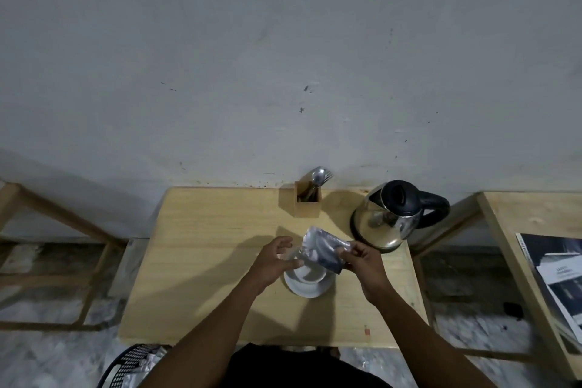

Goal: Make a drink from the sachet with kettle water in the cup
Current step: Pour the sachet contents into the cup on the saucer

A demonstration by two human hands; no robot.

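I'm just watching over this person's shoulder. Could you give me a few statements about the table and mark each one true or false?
1. The right hand holds the silver sachet above the cup. True.
2. The kettle is being tipped over the cup. False: it stands on the table, untouched.
3. The cup sits on a white saucer. True.
4. The cutlery lies flat on the table. False: it stands in a wooden holder.
5. The left hand grips the kettle handle. False: it is at the cup.
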